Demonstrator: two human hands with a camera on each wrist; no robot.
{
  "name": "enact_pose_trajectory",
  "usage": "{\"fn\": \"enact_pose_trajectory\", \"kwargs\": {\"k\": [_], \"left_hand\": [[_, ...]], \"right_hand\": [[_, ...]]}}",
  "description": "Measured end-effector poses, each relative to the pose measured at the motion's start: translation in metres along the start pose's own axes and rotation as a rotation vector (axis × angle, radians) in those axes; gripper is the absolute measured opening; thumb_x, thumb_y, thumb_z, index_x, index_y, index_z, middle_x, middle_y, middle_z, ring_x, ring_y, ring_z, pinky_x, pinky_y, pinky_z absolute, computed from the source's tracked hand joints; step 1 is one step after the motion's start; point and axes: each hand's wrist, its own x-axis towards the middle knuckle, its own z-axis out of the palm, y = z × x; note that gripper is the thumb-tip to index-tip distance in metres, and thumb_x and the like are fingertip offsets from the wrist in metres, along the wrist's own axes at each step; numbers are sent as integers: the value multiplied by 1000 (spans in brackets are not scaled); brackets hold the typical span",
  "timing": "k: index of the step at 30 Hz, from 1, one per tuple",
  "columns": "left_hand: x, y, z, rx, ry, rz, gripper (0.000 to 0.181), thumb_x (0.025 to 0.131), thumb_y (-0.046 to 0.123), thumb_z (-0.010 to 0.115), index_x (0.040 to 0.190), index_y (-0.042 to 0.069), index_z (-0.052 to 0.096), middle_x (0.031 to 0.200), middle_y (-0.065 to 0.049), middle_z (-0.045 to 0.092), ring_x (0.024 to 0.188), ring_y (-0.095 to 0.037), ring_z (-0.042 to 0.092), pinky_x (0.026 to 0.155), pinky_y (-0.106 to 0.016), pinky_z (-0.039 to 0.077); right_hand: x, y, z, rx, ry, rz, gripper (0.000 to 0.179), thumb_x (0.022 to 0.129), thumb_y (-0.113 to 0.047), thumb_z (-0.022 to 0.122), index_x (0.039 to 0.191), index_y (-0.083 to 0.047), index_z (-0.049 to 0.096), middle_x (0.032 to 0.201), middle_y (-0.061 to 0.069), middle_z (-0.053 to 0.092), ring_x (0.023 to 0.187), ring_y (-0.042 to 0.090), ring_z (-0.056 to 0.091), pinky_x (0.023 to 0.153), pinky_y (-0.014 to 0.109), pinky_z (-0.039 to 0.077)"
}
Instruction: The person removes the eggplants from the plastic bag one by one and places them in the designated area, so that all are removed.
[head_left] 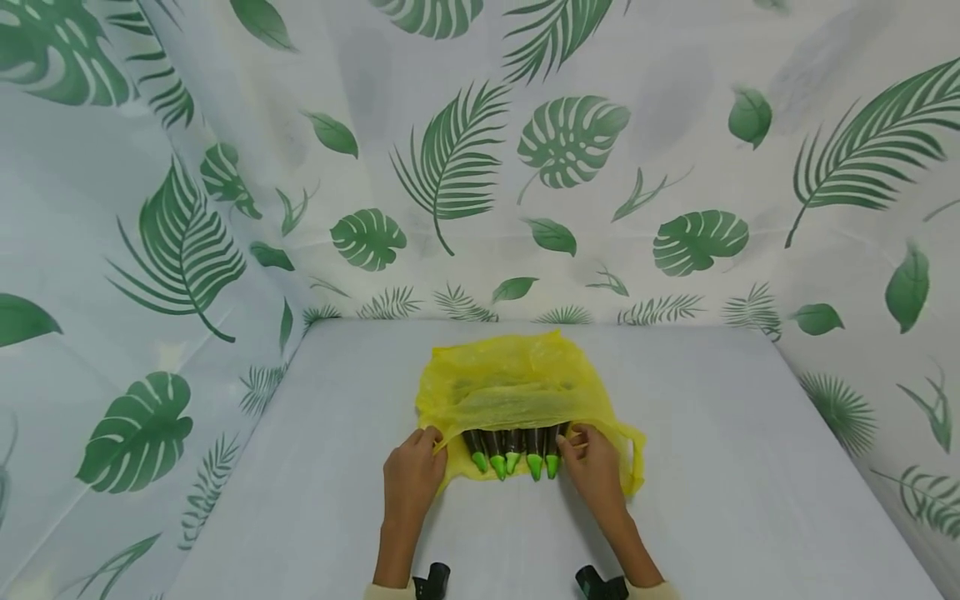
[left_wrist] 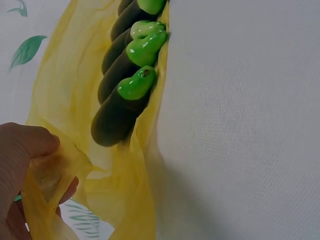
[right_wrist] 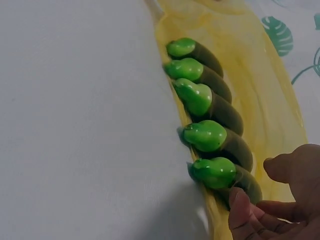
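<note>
A yellow plastic bag (head_left: 517, 375) lies on the white table with its mouth towards me. Several glossy dark eggplants (left_wrist: 117, 120) with green stem ends rest side by side in that mouth, their far ends covered by the film. My left hand (head_left: 415, 471) pinches the bag's edge at the left corner, thumb against fingers. At the right end of the row is my right hand (head_left: 594, 467), its fingertips beside the last eggplant (right_wrist: 215, 172). In the right wrist view its thumb and fingers stand apart, with nothing visibly gripped; whether a fingertip touches the eggplant is unclear.
A bag handle loop (head_left: 636, 458) sticks out right of my right hand. The white tabletop (head_left: 300, 500) extends around the bag. Leaf-patterned white curtains (head_left: 480, 167) enclose the back and sides. Black wrist cameras (head_left: 432, 581) sit at both wrists.
</note>
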Motion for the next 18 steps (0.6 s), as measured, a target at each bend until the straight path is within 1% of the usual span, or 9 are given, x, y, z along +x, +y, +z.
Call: {"fn": "enact_pose_trajectory", "kwargs": {"k": [2, 6, 9, 12, 14, 18], "left_hand": [[-1, 0, 1, 1, 8, 3, 9, 79, 10, 75, 86, 10, 69, 76, -3, 68, 48, -11, 48, 48, -26, 43], [-4, 0, 3, -1, 23, 7, 8, 79, 10, 74, 86, 9, 69, 76, -3, 69, 48, -11, 49, 48, -26, 43], [-5, -1, 3, -1, 25, 8, 8, 79, 10, 73, 85, 9, 69, 76, -3, 69, 48, -11, 48, 48, -25, 42], [-5, -2, 3, 1, 18, 4, 8, 79, 11, 73, 86, 10, 69, 76, -2, 69, 48, -11, 47, 48, -26, 42], [-5, -2, 2, 1, 11, 1, 8, 80, 11, 73, 87, 11, 69, 76, -2, 69, 48, -11, 46, 48, -26, 42], [-3, -1, 1, -3, 9, -8, 7, 81, 13, 72, 87, 12, 69, 76, -2, 68, 48, -10, 45, 49, -26, 42]], "right_hand": [[3, -1, 2, 7, -22, 48, 43, 89, -22, 70, 117, 9, 59, 89, 16, 68, 71, 20, 65, 57, 24, 50], [5, -1, 7, -18, -73, 103, 54, 91, -31, 67, 124, 11, 54, 90, 18, 68, 69, 19, 63, 56, 28, 50], [5, 2, 11, -57, -87, 115, 59, 91, -35, 67, 124, 12, 53, 87, 16, 67, 68, 19, 62, 59, 33, 51], [6, 6, 14, -83, -77, 112, 62, 89, -37, 69, 123, 13, 54, 83, 14, 67, 66, 18, 61, 60, 35, 51], [6, 7, 16, -95, -72, 112, 64, 88, -39, 69, 123, 13, 54, 79, 11, 66, 63, 16, 59, 59, 34, 50], [9, 6, 17, -100, -85, 130, 70, 88, -43, 68, 126, 13, 52, 70, 7, 62, 54, 14, 52, 51, 29, 44]]}}
